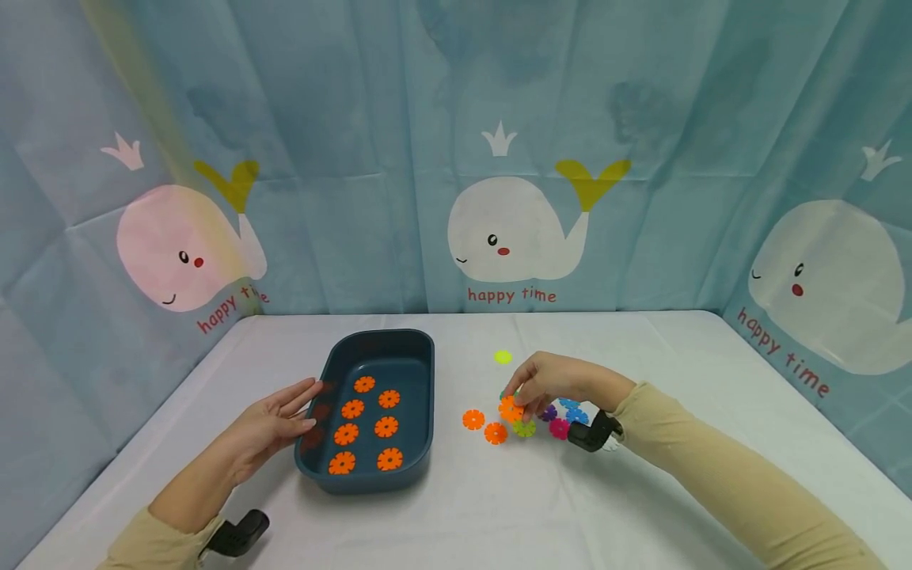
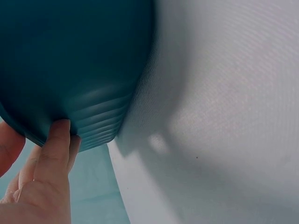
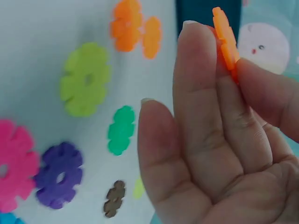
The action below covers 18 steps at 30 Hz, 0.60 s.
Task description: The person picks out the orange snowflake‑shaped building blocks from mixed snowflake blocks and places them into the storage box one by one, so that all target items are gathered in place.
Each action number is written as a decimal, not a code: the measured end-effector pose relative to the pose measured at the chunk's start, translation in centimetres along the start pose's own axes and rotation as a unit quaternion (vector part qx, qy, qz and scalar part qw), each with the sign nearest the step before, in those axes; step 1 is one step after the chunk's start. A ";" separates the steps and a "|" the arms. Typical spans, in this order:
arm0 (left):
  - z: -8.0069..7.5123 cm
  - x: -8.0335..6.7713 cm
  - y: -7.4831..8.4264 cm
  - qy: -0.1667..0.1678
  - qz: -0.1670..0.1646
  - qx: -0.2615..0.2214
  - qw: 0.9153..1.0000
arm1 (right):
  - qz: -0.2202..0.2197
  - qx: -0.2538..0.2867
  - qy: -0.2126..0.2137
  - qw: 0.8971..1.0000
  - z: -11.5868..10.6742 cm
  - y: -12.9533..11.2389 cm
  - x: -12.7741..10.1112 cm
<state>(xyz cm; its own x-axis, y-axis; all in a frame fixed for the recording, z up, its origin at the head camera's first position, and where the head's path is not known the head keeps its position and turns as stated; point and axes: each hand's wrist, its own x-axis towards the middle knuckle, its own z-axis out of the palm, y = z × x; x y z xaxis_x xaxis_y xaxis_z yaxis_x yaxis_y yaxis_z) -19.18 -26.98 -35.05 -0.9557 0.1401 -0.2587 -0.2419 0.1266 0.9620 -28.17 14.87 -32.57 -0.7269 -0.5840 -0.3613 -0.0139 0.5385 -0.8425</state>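
My left hand [image 1: 260, 427] is at the left side of a dark teal bin [image 1: 399, 479]. In the left wrist view its fairly straight fingers [image 2: 57, 144] rest on the outer wall, with the thumb at the rim. Several orange notched discs [image 1: 387, 427] lie apart on the bin's floor. To the right of the bin, my right hand [image 1: 549, 384] pinches an orange notched disc [image 3: 226, 44] between thumb and fingers above the table. Beneath it are a yellow-green disc [image 3: 85, 79], a green one [image 3: 121, 130] and a purple one [image 3: 59, 175].
Two orange discs [image 1: 495, 433] lie between bin and right hand. A bright yellow disc [image 1: 503, 357] lies farther back. Pink [image 1: 559, 428] and blue discs [image 1: 576, 416] sit near the right wrist. A whale-printed curtain [image 1: 399, 237] stands behind the white table [image 1: 499, 522].
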 end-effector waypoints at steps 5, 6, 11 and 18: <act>0.1 0.0 0.0 0.004 -0.003 0.006 1.000 | 0.002 0.012 0.009 1.000 0.0 -1.0 0.3; 0.1 0.0 0.0 0.004 -0.004 0.007 1.000 | 0.004 0.015 0.012 1.000 0.1 -1.2 0.3; 0.0 0.0 0.0 0.003 -0.004 0.013 1.000 | 0.019 0.036 0.031 0.999 0.3 -2.6 0.9; -0.1 0.2 -0.1 -0.004 0.005 0.007 1.000 | 0.025 0.069 0.057 0.996 0.7 -4.3 2.5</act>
<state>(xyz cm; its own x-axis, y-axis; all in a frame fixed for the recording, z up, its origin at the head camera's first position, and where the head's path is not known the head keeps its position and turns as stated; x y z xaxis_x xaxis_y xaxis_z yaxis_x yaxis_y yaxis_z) -19.32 -27.02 -35.23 -0.9570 0.1484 -0.2493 -0.2295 0.1386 0.9634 -29.42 10.66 -30.13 -0.7973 -0.4814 -0.3641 0.1134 0.4729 -0.8738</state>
